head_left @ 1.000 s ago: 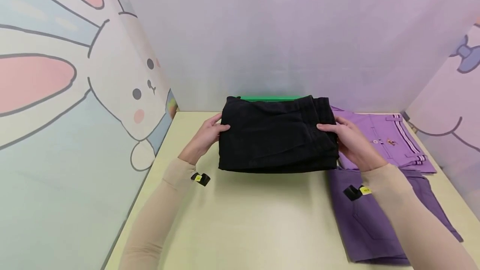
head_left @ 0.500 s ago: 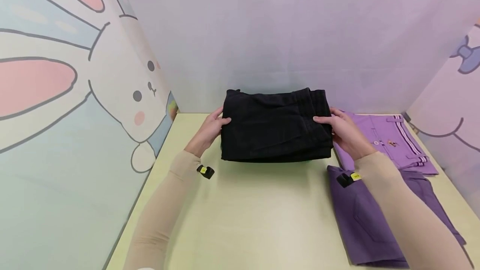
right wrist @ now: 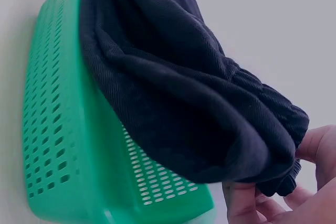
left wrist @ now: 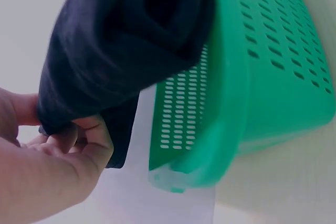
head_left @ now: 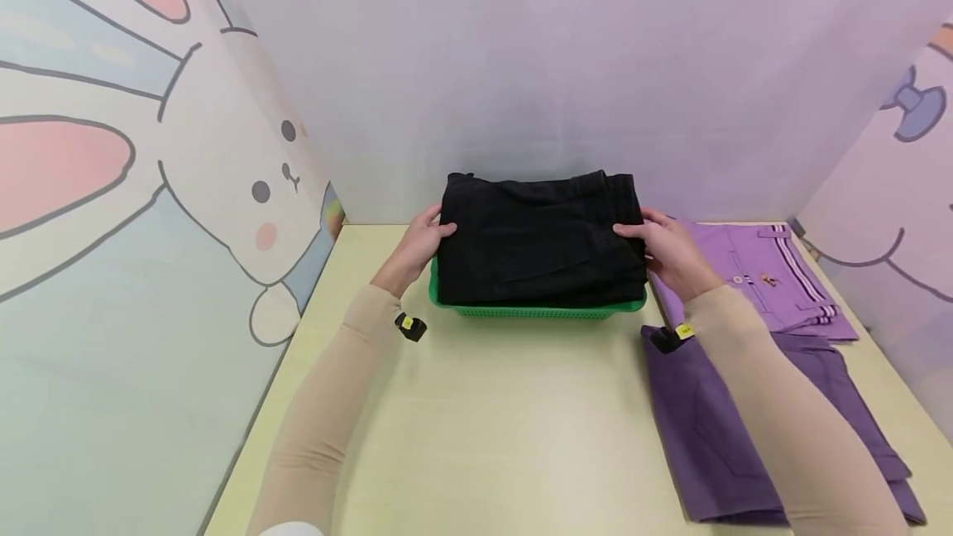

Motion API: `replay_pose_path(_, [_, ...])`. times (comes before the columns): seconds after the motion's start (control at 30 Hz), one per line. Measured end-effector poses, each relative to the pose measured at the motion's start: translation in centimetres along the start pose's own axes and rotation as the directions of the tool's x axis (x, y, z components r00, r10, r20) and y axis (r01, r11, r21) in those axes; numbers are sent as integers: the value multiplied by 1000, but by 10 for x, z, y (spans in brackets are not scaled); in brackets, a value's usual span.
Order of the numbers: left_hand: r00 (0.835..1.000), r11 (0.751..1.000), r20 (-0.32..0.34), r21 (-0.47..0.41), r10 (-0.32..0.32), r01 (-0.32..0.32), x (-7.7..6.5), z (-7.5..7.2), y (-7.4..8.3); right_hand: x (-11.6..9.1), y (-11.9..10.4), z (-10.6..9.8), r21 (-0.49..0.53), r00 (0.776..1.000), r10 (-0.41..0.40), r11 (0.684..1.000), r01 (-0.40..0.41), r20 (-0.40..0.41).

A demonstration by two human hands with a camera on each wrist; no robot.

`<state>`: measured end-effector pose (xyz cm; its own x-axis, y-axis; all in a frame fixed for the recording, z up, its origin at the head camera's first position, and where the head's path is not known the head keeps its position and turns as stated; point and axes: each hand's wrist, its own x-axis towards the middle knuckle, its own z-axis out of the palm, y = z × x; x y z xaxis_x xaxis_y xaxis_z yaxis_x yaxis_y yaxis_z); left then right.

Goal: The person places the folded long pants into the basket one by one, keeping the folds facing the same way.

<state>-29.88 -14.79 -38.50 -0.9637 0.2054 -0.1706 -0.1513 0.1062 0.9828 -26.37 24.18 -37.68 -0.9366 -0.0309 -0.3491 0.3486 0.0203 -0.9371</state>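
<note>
Folded black pants (head_left: 539,242) are held flat between both hands, over a green perforated basket (head_left: 532,313) near the back wall. My left hand (head_left: 413,248) grips their left end, thumb on top and fingers curled underneath, as the left wrist view shows. At the right end, beside the elastic waistband (right wrist: 270,103), my right hand (head_left: 670,251) pinches the cloth the same way. Both wrist views show the near edge of the bundle at the basket's rim (left wrist: 231,77), with part of the inside visible below the cloth. Most of the basket is hidden from above.
Folded light purple pants (head_left: 752,271) with striped trim lie to the right of the basket. Dark purple folded pants (head_left: 715,428) lie in front of them, partly under my right forearm. A wall with a rabbit drawing (head_left: 246,164) borders the table (head_left: 491,420) on the left.
Both hands have carried the black pants away from me, toward the back wall and over the basket. The basket's front rim now shows below the cloth. The purple pants stay put.
</note>
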Motion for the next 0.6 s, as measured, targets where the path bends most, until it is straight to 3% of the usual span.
replay_pose_path(0.23, [1000, 998, -20, 54, -19, 20, 11, -5, -15, 17, 18, 4, -135, 1000, -7, 991, 4, -21])
replay_pose_path(0.4, [1000, 993, -30, 114, 2, 1, 17, -5, -21, 25, 25, 7, -197, 996, -61, 979, 47, -65])
replay_pose_path(0.6, [999, 970, -39, 242, 19, -9, 17, -3, -25, 26, 25, 13, -310, 988, -126, 946, 93, -90])
